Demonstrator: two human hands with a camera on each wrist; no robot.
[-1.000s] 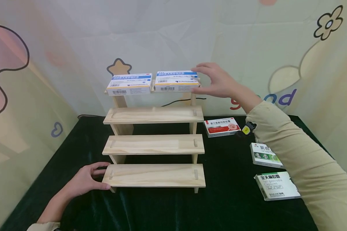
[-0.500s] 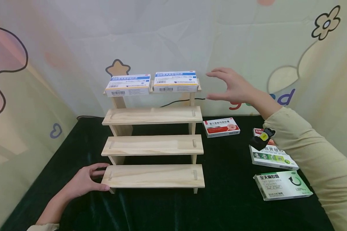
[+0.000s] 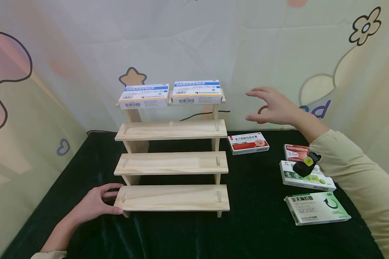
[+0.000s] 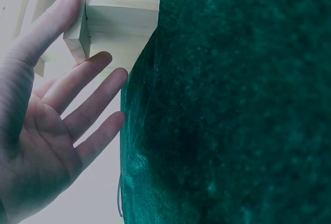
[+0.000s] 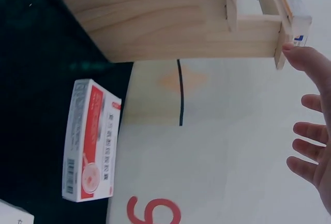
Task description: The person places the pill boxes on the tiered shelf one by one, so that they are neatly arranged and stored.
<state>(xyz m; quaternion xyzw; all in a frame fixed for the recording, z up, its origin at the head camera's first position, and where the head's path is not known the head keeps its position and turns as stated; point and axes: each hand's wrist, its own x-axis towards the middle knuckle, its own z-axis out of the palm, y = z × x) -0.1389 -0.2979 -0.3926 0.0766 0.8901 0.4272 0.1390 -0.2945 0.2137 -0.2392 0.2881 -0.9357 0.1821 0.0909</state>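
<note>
A stepped wooden display rack (image 3: 170,198) with several tiers stands on dark green cloth. My left hand (image 3: 95,202) grips the left end of its lowest board, thumb at the front corner and index finger at the back; its other fingers (image 4: 95,105) extend fairly straight below the board in the left wrist view. Two white-and-blue medicine boxes, a left one (image 3: 144,96) and a right one (image 3: 197,92), lie side by side on the top tier. My right hand (image 3: 273,107) hovers in the air right of the rack, fingers apart and holding nothing.
A red-and-white medicine box (image 3: 248,143) lies close right of the rack. Farther right are another red box (image 3: 293,152), a white-and-green box (image 3: 308,176) and a green-and-white box (image 3: 317,208). A patterned backdrop (image 3: 265,43) rises behind the cloth (image 3: 253,230).
My right hand has let go of the right-hand box on the top tier and moved right and slightly down. The left hand stays at the lowest board.
</note>
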